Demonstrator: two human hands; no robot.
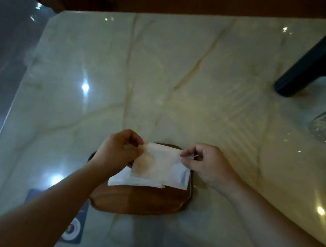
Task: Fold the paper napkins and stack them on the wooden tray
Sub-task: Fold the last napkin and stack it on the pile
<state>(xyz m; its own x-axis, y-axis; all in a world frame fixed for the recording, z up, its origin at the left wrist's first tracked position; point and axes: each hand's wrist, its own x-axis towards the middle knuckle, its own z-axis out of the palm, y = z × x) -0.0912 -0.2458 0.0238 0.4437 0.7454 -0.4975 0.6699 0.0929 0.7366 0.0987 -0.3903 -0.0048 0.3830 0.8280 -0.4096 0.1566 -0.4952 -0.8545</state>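
Napkins (138, 180) already lie folded in a small stack on the wooden tray (141, 203), which sits on the worktop (185, 84) close to me. I count at least two white layers there, though I cannot tell the exact number. One more napkin (160, 163) is held just above that stack, so I judge the task partly done, with this sheet yet to be creased and laid down. My left hand (119, 152) pinches its left edge and my right hand (204, 164) pinches the upper right corner, fingers closed on the paper, both forearms reaching in from below.
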